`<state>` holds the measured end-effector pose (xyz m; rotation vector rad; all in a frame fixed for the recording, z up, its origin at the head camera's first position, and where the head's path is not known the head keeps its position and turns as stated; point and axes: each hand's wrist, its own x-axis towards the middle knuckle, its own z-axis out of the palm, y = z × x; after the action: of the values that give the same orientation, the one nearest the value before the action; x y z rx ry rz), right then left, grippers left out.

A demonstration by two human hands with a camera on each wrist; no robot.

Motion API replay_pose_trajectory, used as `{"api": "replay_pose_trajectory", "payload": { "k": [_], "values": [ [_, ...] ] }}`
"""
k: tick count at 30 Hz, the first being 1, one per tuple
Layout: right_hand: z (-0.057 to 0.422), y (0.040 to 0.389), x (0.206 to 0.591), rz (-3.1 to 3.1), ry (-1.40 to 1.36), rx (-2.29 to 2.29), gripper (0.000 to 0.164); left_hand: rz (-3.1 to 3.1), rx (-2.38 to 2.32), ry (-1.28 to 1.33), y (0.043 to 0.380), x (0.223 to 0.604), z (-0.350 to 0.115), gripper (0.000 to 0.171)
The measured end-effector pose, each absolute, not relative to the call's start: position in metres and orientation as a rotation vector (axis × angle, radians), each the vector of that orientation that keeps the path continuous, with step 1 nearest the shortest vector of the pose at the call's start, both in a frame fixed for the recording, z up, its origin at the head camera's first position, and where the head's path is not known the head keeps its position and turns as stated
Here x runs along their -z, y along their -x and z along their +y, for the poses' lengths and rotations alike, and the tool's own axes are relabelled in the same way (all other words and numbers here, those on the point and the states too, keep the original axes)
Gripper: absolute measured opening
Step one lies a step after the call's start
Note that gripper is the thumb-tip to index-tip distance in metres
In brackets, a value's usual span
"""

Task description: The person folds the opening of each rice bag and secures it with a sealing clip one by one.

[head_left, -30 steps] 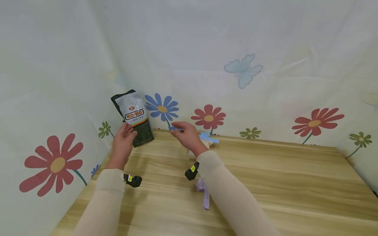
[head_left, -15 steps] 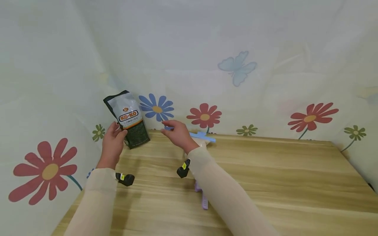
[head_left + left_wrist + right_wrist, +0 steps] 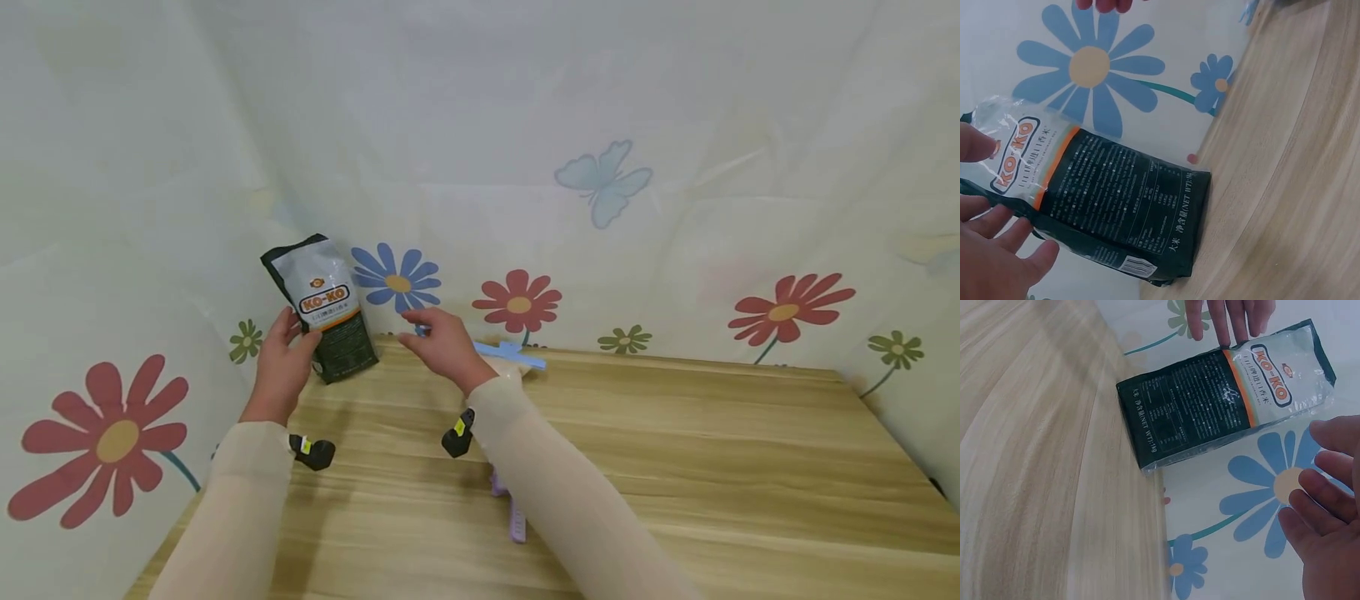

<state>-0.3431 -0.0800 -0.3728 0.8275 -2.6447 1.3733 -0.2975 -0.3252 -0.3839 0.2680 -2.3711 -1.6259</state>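
Observation:
A dark green and white rice bag with KO-KO lettering stands on the wooden table, leaning back to the left against the patterned wall covering. At its left edge is my left hand, fingers extended and not curled round it. In the right wrist view, the left hand's fingertips reach the bag's side. My right hand hovers to the right of the bag, apart from it, with loosely bent fingers and nothing in them. The bag's printed front shows in the left wrist view; its back is hidden.
Behind my right wrist lies a light blue clip on a pale, partly hidden bag. A purple object, partly covered by my right forearm, lies on the table. Flowered wall covering borders the table behind and at the sides.
My left hand has drawn slightly left, its thumb shifting from the bag's front to its edge. My right hand has come a little closer to the bag. The head view has shifted slightly.

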Motion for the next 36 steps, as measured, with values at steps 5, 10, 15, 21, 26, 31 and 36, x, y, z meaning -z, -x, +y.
{"api": "replay_pose_trajectory", "payload": {
  "k": [5,10,15,21,26,31,36],
  "values": [
    [-0.084,0.345,0.372,-2.666,-0.841,-1.333,0.045,-2.355,1.578,-0.284,0.302,0.384,-0.324,0.069],
    [-0.088,0.346,0.369,-2.662,-0.838,-1.306,0.045,-2.313,1.501,-0.308,0.301,0.382,-0.317,0.063],
    [-0.092,0.344,0.364,-2.659,-0.84,-1.349,0.045,-2.252,1.373,-0.359,0.302,0.379,-0.308,0.053],
    [-0.093,0.343,0.368,-2.682,-0.848,-1.371,0.046,-2.146,1.24,-0.398,0.308,0.377,-0.302,0.04],
    [-0.092,0.344,0.367,-2.687,-0.843,-1.365,0.046,-2.163,1.273,-0.433,0.312,0.373,-0.302,0.039],
    [-0.093,0.344,0.367,-2.677,-0.839,-1.369,0.045,-2.1,1.32,-0.418,0.314,0.376,-0.304,0.036],
    [-0.093,0.343,0.368,-2.685,-0.822,-1.409,0.047,-2.057,1.367,-0.397,0.308,0.381,-0.299,0.037]
  ]
}}
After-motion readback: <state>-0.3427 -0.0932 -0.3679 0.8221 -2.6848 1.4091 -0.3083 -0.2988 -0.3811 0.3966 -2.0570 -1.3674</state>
